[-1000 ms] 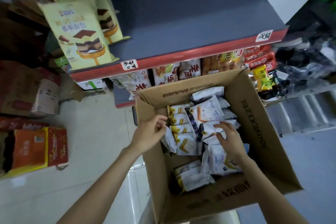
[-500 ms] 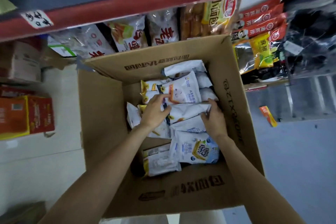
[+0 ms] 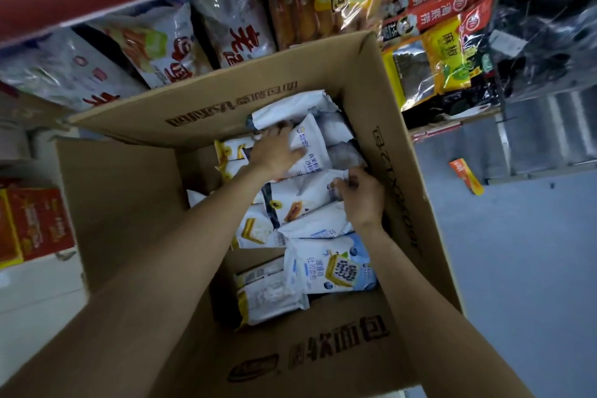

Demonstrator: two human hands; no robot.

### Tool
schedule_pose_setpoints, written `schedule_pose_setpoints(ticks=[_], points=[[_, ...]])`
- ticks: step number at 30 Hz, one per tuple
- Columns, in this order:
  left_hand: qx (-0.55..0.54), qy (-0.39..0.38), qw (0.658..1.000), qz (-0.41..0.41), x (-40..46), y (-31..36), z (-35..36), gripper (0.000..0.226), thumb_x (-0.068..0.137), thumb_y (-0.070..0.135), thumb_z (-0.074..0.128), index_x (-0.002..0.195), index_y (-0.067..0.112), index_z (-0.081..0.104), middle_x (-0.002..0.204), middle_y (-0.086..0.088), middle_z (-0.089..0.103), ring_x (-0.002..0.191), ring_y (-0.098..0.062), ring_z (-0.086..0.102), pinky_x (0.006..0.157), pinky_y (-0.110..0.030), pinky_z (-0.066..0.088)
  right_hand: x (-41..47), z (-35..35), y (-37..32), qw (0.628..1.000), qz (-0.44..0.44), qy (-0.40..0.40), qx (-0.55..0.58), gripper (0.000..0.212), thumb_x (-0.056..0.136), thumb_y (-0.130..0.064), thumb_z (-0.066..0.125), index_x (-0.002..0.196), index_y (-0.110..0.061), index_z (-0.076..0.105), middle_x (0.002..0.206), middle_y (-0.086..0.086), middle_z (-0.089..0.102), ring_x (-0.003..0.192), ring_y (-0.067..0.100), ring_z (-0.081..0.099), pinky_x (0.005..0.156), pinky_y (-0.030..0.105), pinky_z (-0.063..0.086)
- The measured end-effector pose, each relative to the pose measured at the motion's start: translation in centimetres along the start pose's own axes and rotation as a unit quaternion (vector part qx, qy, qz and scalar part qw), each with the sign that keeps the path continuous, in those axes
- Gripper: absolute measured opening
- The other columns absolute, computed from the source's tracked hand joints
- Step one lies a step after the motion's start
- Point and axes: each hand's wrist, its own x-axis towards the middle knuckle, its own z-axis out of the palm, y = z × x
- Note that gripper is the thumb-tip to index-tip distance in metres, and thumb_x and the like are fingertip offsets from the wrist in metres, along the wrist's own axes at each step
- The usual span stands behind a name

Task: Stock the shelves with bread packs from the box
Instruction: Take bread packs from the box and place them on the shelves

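In the head view, both hands have gone deeper into the box (image 3: 381, 81) than a moment ago. The left hand (image 3: 274, 152) lies flat on a white bread pack (image 3: 310, 142) toward 12 o'clock; the right hand (image 3: 358, 200) pinches another pack (image 3: 300, 200) at its 3 o'clock edge. The packs are all inside the box, so I judge that lifting comes next.

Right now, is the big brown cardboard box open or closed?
Open. The brown cardboard box has its flaps spread outward, white bread packs show inside, and both hands reach in.
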Motion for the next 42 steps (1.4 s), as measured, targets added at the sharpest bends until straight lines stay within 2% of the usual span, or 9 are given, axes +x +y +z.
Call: schedule_pose_setpoints(ticks=[7,12,16,20,29,32,35,38,42], points=[[-0.108,0.079,0.983,0.123,-3.2,-0.3,-1.2,0.034,0.086,0.036,0.066,0.101,0.006,0.06,0.103,-0.009,0.052,0.098,-0.026,0.05,0.075,-0.027,0.034,-1.6,-0.6,-0.1,0.999,-0.043,-0.016,0.01,0.05,0.089,-0.005,0.059,0.058,-0.029,0.028,0.053,-0.007,0.033,0.054,-0.004,0.047,0.049,0.008,0.031],[-0.142,0.175,0.967,0.117,-8.0,-1.6,-2.0,0.019,0.089,0.025,0.064,0.1,0.01,0.068,0.062,0.014,0.042,0.059,-0.005,0.043,0.052,-0.019,0.032,-1.5,-1.5,-0.9,0.998,-0.02,-0.052,-0.034,0.041,0.091,-0.014,0.059,0.058,-0.018,0.035,0.055,-0.001,0.04,0.058,0.019,0.04,0.055,0.029,0.025],[-0.177,0.259,0.945,0.088,-12.0,-3.0,-3.2,0.018,0.091,0.027,0.063,0.1,0.013,0.07,0.076,0.005,0.061,0.063,-0.005,0.05,0.058,-0.012,0.035,-4.2,-1.7,-3.3,0.973,-0.177,0.026,-0.149,0.009,0.092,-0.018,0.057,0.09,-0.011,0.062,0.085,0.009,0.063,0.082,0.027,0.057,0.055,0.03,0.037],[-0.218,0.361,0.905,0.043,-16.4,-3.9,-7.0,0.02,0.091,0.028,0.062,0.102,0.012,0.069,0.088,0.004,0.066,0.07,-0.002,0.052,0.066,-0.015,0.042,-6.9,-2.8,-7.5,0.933,-0.314,0.063,-0.164,0.032,0.095,-0.031,0.037,0.105,-0.016,0.063,0.101,0.002,0.067,0.103,0.025,0.054,0.063,0.035,0.049],[-0.169,0.549,0.819,-0.024,-24.0,-6.2,-18.5,0.018,0.085,0.032,0.068,0.096,0.017,0.066,0.079,0.017,0.054,0.071,-0.015,0.055,0.063,-0.025,0.042,-8.7,-9.9,-23.7,0.872,-0.477,0.096,-0.052,0.014,0.094,-0.023,0.055,0.086,-0.012,0.06,0.055,-0.001,0.053,0.047,0.013,0.047,0.045,0.028,0.036],[-0.163,0.578,0.8,-0.008,-25.6,-7.3,-21.7,0.028,0.088,0.04,0.062,0.096,0.014,0.065,0.076,-0.001,0.062,0.068,-0.022,0.055,0.059,-0.034,0.043,-8.4,-11.0,-29.4,0.875,-0.475,0.09,0.002,0.02,0.094,-0.027,0.055,0.076,-0.022,0.048,0.051,-0.004,0.044,0.047,0.005,0.046,0.049,0.031,0.039],[-0.2,0.619,0.76,0.015,-27.0,-7.5,-24.9,0.033,0.091,0.045,0.055,0.099,0.014,0.064,0.059,0.001,0.054,0.052,-0.014,0.048,0.052,-0.028,0.042,-8.2,-11.5,-34.6,0.86,-0.497,0.11,0.033,0.018,0.095,-0.035,0.05,0.081,-0.024,0.054,0.057,0.006,0.056,0.06,0.029,0.063,0.055,0.041,0.047],[-0.197,0.667,0.719,0.013,-28.5,-7.0,-28.0,0.02,0.092,0.023,0.059,0.098,0.005,0.065,0.056,0.017,0.041,0.053,-0.005,0.045,0.051,-0.013,0.031,-7.8,-11.3,-39.1,0.825,-0.541,0.159,0.035,0.021,0.095,-0.025,0.052,0.082,-0.009,0.058,0.055,0.009,0.05,0.052,0.027,0.047,0.053,0.035,0.034],[-0.232,0.697,0.678,0.03,-28.7,-6.9,-31.4,0.015,0.094,0.022,0.057,0.099,0.009,0.063,0.073,0.001,0.058,0.065,-0.012,0.051,0.059,-0.021,0.038,-5.9,-9.8,-44.0,0.794,-0.576,0.192,-0.025,0.022,0.095,-0.017,0.05,0.079,-0.003,0.056,0.057,0.006,0.048,0.052,0.026,0.042,0.052,0.03,0.029]])
